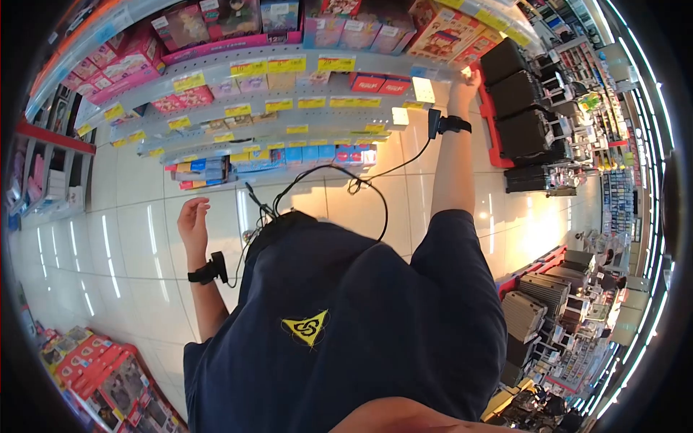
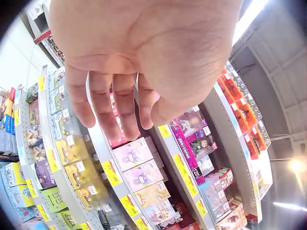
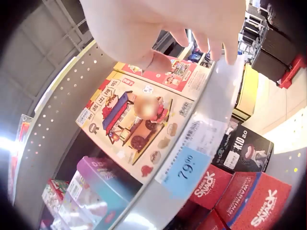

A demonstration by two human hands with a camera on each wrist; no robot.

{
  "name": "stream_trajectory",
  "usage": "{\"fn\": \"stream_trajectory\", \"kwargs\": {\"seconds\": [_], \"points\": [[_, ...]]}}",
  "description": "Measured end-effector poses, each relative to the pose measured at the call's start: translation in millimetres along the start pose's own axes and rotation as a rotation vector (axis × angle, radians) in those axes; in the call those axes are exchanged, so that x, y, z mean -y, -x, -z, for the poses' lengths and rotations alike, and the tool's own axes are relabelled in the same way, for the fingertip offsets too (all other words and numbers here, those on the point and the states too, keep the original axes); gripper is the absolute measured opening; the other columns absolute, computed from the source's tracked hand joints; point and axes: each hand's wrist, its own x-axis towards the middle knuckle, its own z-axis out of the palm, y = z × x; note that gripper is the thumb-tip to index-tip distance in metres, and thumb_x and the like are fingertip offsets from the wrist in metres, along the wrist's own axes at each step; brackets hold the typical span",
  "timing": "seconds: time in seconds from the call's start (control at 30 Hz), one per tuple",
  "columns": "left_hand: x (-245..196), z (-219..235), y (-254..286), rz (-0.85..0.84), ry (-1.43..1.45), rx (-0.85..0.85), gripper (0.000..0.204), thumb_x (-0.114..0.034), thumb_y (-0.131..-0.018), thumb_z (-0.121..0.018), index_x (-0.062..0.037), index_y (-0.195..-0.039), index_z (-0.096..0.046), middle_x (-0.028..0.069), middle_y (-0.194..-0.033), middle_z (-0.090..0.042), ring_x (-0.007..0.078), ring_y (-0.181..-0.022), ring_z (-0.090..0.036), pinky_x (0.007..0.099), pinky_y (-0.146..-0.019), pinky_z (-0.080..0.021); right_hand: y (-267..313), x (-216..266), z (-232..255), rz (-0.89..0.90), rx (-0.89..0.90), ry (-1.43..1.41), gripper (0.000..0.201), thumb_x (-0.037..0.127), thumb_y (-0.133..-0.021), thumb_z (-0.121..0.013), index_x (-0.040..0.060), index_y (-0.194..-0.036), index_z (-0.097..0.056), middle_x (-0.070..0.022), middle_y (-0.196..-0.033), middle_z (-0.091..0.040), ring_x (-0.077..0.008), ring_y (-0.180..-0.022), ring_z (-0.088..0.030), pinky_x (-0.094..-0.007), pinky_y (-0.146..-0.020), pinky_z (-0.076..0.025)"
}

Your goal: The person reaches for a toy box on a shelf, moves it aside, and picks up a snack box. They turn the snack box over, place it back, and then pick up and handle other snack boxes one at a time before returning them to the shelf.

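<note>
Cream-coloured toy box (image 3: 136, 122) lies on the top shelf (image 3: 211, 120); your right hand (image 3: 192, 19) fingers curl over its edge, left hand (image 1: 193, 220) hanging spread. Tugging carelessly could topple it.

- The shelf unit (image 1: 303, 108) runs in curved white tiers with yellow price tags along the front edges.
- On its top tier lies a cream toy box (image 3: 136, 127) (flat, lid up) beside a purple box (image 3: 96, 191).
- Red snack boxes (image 3: 240, 199) sit on the tier below.
- The tiled floor (image 1: 130, 245) carries a red display of boxes (image 1: 108, 382).
</note>
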Motion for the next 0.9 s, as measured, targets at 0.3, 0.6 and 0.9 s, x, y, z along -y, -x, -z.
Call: {"fn": "stream_trajectory", "kwargs": {"seconds": [0.3,0.6,0.9], "points": [[8.3,7.5,38.6,0.136,-0.050,-0.060,0.017,-0.015,-0.105,-0.059,-0.0015,-0.113,-0.066,0.0067,-0.110,-0.072,0.0156,-0.098,-0.068,0.0282,-0.085,-0.051,109.8,-38.1,-9.5,-0.105,0.241,0.267,0.036,0.017,-0.090,-0.078,0.0033,-0.120,-0.065,-0.0121,-0.113,-0.071,-0.0223,-0.100,-0.070,-0.0346,-0.087,-0.056],[12.6,18.2,54.9,0.166,-0.061,-0.070,0.017,-0.013,-0.106,-0.058,-0.0004,-0.114,-0.066,0.0074,-0.110,-0.072,0.0161,-0.098,-0.068,0.0286,-0.085,-0.051,105.2,-64.2,-73.5,-0.283,0.249,0.212,0.110,0.049,-0.074,-0.088,-0.0028,-0.155,-0.034,-0.0284,-0.152,-0.046,-0.0381,-0.141,-0.047,-0.0423,-0.114,-0.040],[41.8,23.2,103.9,0.234,-0.041,-0.194,0.016,-0.011,-0.105,-0.058,-0.0002,-0.112,-0.067,0.0066,-0.108,-0.072,0.0151,-0.096,-0.068,0.0284,-0.085,-0.051,88.1,-85.0,-87.4,-0.528,0.191,0.492,0.113,0.062,-0.069,-0.089,-0.0060,-0.146,-0.041,-0.0191,-0.131,-0.061,-0.0293,-0.112,-0.062,-0.0447,-0.089,-0.053]]}}
